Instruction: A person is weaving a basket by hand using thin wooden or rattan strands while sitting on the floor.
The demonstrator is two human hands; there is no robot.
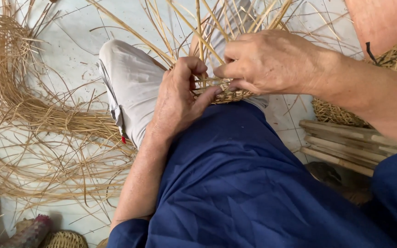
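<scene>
Nearest the camera: the person's lap in dark blue cloth trousers (235, 183), filling the lower middle of the view, with a pale grey cloth (132, 82) draped over the far-left knee. Just beyond the lap edge sits the small round woven base of tan straw (229, 95), resting on the knee between both hands; only its near rim shows, the rest is covered. Left hand (178, 98) comes up from the near left along the thigh; its fingers (194, 66) are curled and clenched around one upright tan stake, thumb lying flat toward the right against the base rim. Right hand (265, 62) enters from the right, forearm crossing the frame edge; its fingers are pinched shut on a thin strand at the top of the woven rim, directly right of the left thumb and touching it or nearly so. The two hands are equally close to the base; the pinched strand lies just left of the right fingertips. Long axis of the loose straw stakes (198, 27): they fan upward and away, far from the base. Farther left, a loose heap of straw (33, 119) on the pale floor (70, 41). Right, a slatted wooden frame (345, 142), and a woven basket wall (396, 57) behind it.
</scene>
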